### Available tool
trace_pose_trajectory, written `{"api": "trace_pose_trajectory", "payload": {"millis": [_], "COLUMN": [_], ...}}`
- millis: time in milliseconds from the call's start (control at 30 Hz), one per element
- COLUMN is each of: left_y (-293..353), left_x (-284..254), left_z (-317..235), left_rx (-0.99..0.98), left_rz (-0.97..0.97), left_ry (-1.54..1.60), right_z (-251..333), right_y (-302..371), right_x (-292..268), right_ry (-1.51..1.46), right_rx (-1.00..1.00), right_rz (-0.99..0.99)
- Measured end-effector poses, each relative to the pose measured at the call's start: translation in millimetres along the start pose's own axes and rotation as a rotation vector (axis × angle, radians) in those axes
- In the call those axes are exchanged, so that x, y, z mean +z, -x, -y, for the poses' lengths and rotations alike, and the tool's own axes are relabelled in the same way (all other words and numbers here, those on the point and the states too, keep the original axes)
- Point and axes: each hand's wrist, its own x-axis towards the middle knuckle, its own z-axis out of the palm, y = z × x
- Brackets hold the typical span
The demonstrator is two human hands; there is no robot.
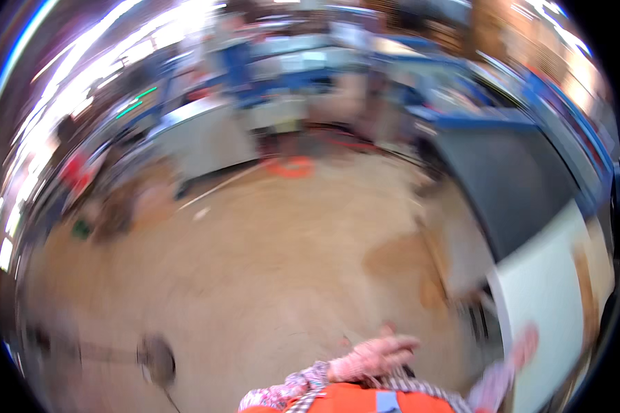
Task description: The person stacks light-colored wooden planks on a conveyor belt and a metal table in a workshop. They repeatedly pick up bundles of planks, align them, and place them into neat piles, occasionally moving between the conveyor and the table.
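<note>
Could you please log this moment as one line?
view: motion-blurred | left hand: empty, at orange vest | right hand: near white panel

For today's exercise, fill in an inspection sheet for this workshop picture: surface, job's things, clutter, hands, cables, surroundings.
Surface: tan workshop floor, blurred.
Job's things: large white flat sheet at the right, next to the right hand; whether they touch is unclear.
Clutter: small green object and orange ring-shaped object on the floor.
Hands: left hand in a pale glove, held against the orange vest, holding nothing; right hand blurred.
Cables: nothing seen.
Surroundings: blue-framed benches, dark grey panel.
</note>
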Motion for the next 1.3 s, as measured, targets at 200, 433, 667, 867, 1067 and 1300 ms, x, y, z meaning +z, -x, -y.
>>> {"api": "trace_pose_trajectory", "payload": {"millis": [200, 433, 667, 867, 1067, 1300], "left_y": [-77.8, -139.3, -230.9, -333.9, -416.6, -428.6], "left_x": [-107.4, -149.1, -84.6, -1.3, 103.5, 136.3], "left_z": [-2.5, 7.4, 20.9, 24.0, 27.3, 41.9], "left_rx": [-0.099, -0.183, -0.152, 0.033, -0.015, -0.058], "left_rz": [0.311, 0.573, 0.626, 0.609, 0.363, 0.413], "left_ry": [-0.118, -0.105, -0.072, -0.029, 0.093, -0.043], "right_z": [134.8, 274.6, 275.6, 255.6, 212.3, 121.9], "right_y": [25.6, 27.0, 16.7, -24.7, -58.2, 41.3], "right_x": [45.8, 50.3, 58.5, 58.3, 34.3, -41.7], "right_ry": [0.470, 0.399, 0.142, -0.119, -0.893, 0.039], "right_rx": [0.032, 0.155, -0.038, -0.276, 0.304, 0.005], "right_rz": [-0.112, -0.139, -0.158, 0.304, 0.737, -0.099]}}
